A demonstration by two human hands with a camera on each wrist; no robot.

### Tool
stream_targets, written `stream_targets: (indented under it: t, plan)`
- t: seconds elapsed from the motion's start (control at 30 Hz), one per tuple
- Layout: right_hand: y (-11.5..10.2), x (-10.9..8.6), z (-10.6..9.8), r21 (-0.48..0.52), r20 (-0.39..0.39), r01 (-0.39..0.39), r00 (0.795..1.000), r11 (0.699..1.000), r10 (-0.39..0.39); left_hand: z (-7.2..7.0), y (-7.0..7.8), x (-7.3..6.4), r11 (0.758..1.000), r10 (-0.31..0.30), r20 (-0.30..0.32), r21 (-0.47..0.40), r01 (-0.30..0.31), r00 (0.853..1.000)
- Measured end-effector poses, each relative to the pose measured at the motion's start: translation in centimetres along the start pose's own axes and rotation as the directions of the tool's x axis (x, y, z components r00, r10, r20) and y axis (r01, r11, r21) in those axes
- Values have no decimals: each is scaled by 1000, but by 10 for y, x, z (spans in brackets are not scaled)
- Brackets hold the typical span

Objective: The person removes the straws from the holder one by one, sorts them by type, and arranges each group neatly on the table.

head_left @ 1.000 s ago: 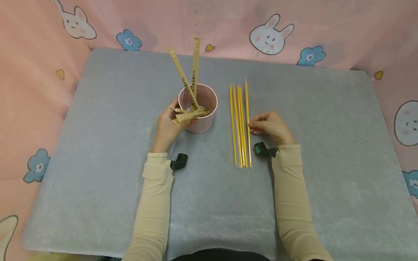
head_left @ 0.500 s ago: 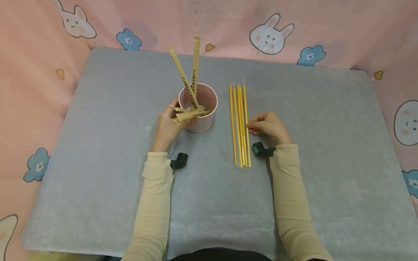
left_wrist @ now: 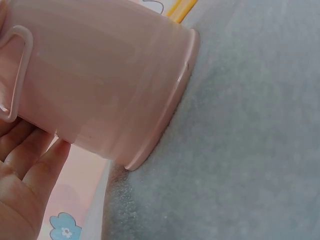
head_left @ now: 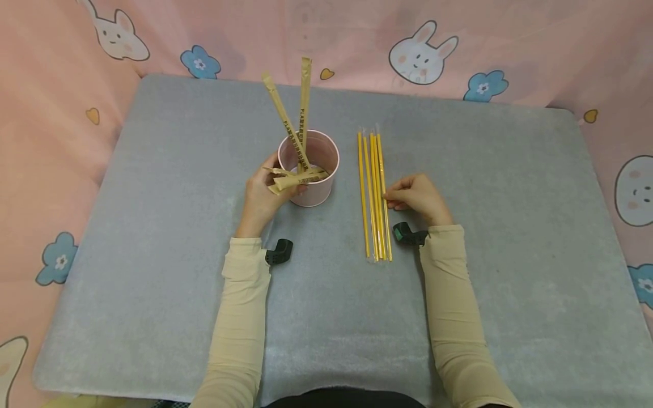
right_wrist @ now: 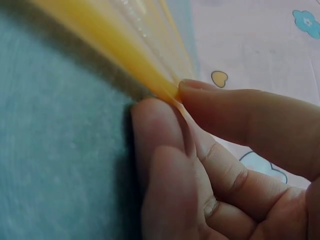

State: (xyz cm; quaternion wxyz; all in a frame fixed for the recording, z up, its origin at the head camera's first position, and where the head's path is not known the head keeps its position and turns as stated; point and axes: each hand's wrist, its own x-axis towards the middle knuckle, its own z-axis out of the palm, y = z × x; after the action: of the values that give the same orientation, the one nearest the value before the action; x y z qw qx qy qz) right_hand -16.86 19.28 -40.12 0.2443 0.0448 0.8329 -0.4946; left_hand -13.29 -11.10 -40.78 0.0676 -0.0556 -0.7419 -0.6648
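A pink bucket stands on the table left of centre, and my left hand grips its near left side. Two paper-wrapped straws lean upright out of it; more paper-wrapped straws lie across the rim beside that hand. In the left wrist view, the bucket's wall and wire handle show, with fingers against it. My right hand pinches the rightmost yellow straw in clear wrap between thumb and fingertips. Several yellow straws lie side by side just left of it.
The table has a grey cloth cover. A pink curtain with rabbits and flowers hangs behind its back edge and at both sides. Black wrist cameras sit at the sleeve cuffs.
My right hand has moved slightly left, bringing the rightmost yellow straw closer against the others. My left hand and the bucket have stayed in place.
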Motion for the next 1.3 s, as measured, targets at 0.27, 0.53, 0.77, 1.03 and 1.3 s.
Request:
stream_targets:
  t: [0.27, 0.53, 0.77, 1.03, 1.3]
  plan:
    - [0, -1, 0, -18, -8, 2, 1000, 1000, -3, -1, -1, 0, 999, -22, -6, 29, 22, 1000]
    - [-2, -4, -1, -17, -25, 6, 1000, 1000, -7, -1, -1, 0, 1000, -19, 1, 18, 19, 1000]
    - [-3, -5, -2, -25, -43, 31, 999, 999, -32, -1, -1, 0, 999, -34, 5, 8, 34, 999]
    - [-2, -4, -2, -39, -67, 86, 994, 996, -88, -1, -1, 0, 1000, 0, 0, 23, 0, 1000]
    - [-8, -8, -1, 4, -114, 129, 985, 992, -128, 0, -2, 0, 1000, -3, -4, 21, 3, 1000]
